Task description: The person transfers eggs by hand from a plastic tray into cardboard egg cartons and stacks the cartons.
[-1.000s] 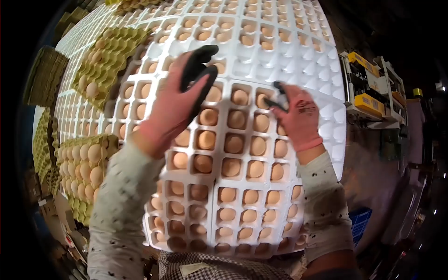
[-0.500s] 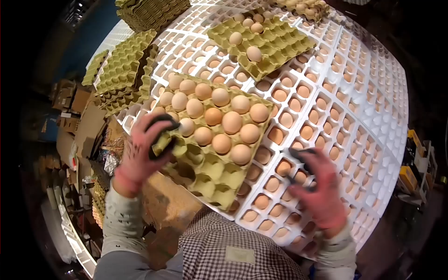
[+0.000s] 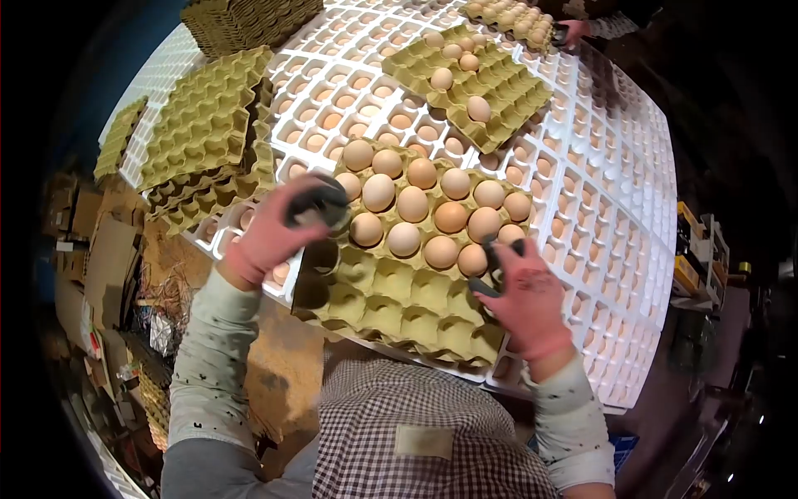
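Observation:
A yellow-green pulp egg tray [image 3: 407, 312] lies on the white egg trays before me. Brown eggs [image 3: 413, 204] fill its far rows, while its near cups are bare. My left hand [image 3: 291, 220], in a pink glove with dark fingertips, is curled at the tray's left edge. Something pale shows between its fingers, but I cannot tell whether it is an egg. At the right edge, my right hand [image 3: 522, 295], gloved alike, has thumb and fingers apart beside the end egg [image 3: 472, 259] of the nearest filled row.
White plastic trays [image 3: 594, 287] with eggs in their cells cover the table. A second pulp tray [image 3: 507, 87] holds several eggs at its far side. Stacked pulp trays [image 3: 204, 116] stand left. Another person's gloved hand [image 3: 572, 33] is by a full tray [image 3: 511, 21] at the back.
My right hand has moved from above the white trays to the pulp tray's right edge. My left hand has curled further. The view has shifted, and another person's hand has appeared at the back.

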